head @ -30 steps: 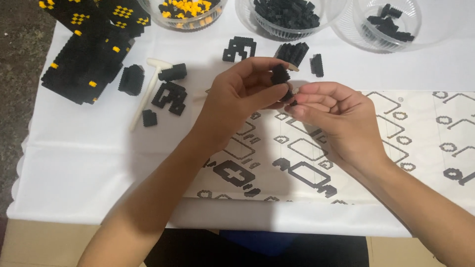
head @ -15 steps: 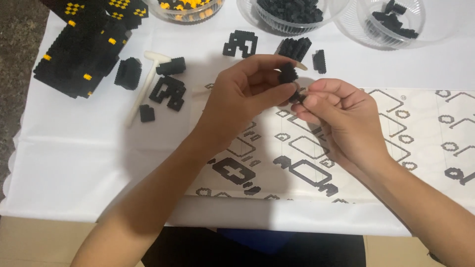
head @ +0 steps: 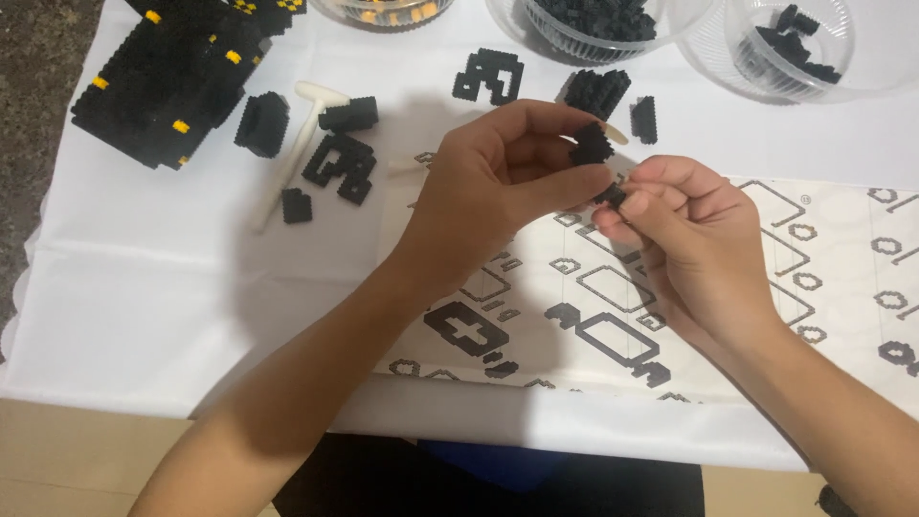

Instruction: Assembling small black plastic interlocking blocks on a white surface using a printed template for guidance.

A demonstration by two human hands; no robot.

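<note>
Large black-and-yellow block model (head: pixel 168 81) far left of instruction sheet (head: pixel 670 287), top cut off. Left hand (head: pixel 498 187) pinches black block cluster (head: pixel 592 146) above sheet. Right hand (head: pixel 694 244) grips tiny black block (head: pixel 614 196), mostly hidden by fingers.

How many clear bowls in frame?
3, all along the top edge: one with yellow bits, a middle one full of black bricks, a right one with few bricks. More may sit out of frame.
</note>
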